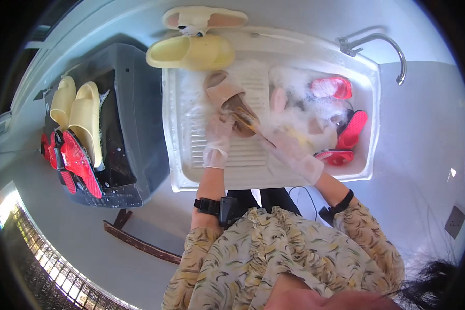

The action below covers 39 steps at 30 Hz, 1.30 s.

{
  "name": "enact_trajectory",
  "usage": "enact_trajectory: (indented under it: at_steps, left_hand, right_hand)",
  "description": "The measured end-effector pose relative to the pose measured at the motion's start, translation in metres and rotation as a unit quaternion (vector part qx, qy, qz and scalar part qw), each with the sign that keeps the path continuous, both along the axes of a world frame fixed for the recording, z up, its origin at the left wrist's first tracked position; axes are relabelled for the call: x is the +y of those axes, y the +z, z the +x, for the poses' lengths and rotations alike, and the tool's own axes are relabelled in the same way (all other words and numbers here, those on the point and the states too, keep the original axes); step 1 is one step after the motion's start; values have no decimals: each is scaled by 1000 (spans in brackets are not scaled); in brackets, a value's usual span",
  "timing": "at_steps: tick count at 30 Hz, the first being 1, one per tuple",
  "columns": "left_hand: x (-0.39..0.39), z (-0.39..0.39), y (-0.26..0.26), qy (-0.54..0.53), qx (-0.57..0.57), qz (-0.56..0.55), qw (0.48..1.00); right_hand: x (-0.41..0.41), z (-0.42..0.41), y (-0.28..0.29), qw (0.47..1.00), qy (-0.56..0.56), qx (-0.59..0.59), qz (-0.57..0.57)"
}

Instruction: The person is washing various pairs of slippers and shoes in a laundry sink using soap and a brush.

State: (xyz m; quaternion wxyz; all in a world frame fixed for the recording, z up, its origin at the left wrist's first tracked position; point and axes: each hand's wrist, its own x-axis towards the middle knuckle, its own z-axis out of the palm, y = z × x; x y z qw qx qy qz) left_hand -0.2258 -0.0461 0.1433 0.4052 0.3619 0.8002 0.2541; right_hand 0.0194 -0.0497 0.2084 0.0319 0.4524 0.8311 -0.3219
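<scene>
Both my hands wear translucent gloves over the white washboard sink. My left hand grips the side of a brown slide slipper, which lies tilted on the ribbed washboard. In my right hand is a scrubbing brush. Its yellowish head rests against the slipper's footbed, and my fingers hide most of the handle. To the right, the foamy basin holds a soaped red slipper, another red slipper, a red one by the near wall and a pink piece.
A pale yellow slide and a white animal-faced slipper rest at the sink's back left. A curved metal faucet overhangs the right side. Cream slides and red slippers lie on a dark grey appliance.
</scene>
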Motion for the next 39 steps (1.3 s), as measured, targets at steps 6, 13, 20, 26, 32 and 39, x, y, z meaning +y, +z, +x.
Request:
enact_trajectory:
  at_steps: [6,13,20,26,32,39]
  left_hand:
    - [-7,-4,-11,-38,-29,-40,998]
    - [-2,-12,-11,-37,-57,-23,997]
    - [-4,-15,5,-25,-101,22,994]
    - [-7,-11,-13,-3,-112,-13,994]
    - [-6,-4,-23,13,-98,-2,995]
    - [1,-9,-13,-18,-2,-82,996]
  right_hand:
    - [35,-59,3,997,-8,19,78]
    - [72,-108,-17,993,-44,109,-3]
    - [58,-70,-1,982,21,-190,-9]
    - [79,-57,-62,999,35,-6,13]
    - [31,28,-18,966,170,-188,44]
    - [90,-65,-36,989,114,-51,85]
